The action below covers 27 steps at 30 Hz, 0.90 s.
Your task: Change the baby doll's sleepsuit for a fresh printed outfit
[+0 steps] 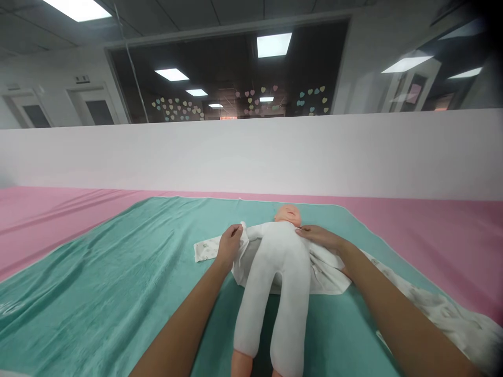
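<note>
A doll point(283, 246) lies on its back in the middle of the blanket point(129, 277), its head at the far end and its legs pointing toward the person. Its body is white cloth, and its head and feet are peach-coloured. A small white shirt point(330, 285) is spread beneath the doll, showing on both sides of the body, with one printed sleeve point(207, 249) stretched out flat on the left. The left hand point(230, 245) pinches the shirt's edge beside the doll's outstretched arm. The right hand point(320, 235) reaches to the doll's other shoulder, fingertips touching there; whether they grip anything, I cannot tell. A printed white cloth point(444, 314) lies along the right, partly behind the right forearm. The green blanket rests on a pink mat point(440, 235), backed by a low white wall point(236, 157). Above that, paper hearts point(178, 110) dot a dark window point(228, 57).
</note>
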Each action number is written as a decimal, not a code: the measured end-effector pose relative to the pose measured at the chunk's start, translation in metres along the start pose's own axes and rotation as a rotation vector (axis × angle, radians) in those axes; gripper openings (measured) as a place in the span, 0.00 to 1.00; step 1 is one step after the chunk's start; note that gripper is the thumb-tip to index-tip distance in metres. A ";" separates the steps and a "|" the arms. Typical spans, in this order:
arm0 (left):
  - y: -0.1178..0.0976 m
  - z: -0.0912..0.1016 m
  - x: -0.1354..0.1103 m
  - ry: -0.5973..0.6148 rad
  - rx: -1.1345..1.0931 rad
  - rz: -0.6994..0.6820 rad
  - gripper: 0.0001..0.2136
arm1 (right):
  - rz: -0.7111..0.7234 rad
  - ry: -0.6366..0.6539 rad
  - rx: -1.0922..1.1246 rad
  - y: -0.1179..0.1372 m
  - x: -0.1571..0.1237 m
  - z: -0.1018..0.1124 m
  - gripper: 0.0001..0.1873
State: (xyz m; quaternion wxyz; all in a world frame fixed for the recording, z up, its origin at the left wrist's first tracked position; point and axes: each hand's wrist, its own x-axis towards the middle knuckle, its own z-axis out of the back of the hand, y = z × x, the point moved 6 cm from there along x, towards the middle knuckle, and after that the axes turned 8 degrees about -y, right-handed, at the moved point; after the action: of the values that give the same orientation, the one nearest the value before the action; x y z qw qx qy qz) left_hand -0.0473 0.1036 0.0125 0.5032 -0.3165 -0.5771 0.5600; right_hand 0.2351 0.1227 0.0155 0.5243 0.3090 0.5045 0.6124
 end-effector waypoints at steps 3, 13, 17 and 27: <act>-0.011 -0.014 -0.003 0.080 -0.110 0.003 0.17 | 0.079 -0.009 -0.052 0.011 -0.001 -0.006 0.30; -0.054 -0.028 -0.009 0.267 -0.223 -0.125 0.16 | 0.267 -0.024 -0.046 0.025 0.015 -0.054 0.30; -0.068 -0.024 -0.019 0.223 0.132 -0.344 0.11 | 0.235 -0.048 -0.074 0.014 0.024 -0.062 0.28; -0.112 -0.017 -0.087 0.688 0.150 -0.032 0.17 | 0.317 0.007 -0.194 0.019 0.015 -0.057 0.29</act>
State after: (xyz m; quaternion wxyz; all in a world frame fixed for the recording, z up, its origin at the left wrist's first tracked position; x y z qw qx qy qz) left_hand 0.0158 0.0091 0.0991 0.6987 -0.4398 -0.3361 0.4533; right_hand 0.1728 0.1215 0.0135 0.4469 0.3304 0.3900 0.7342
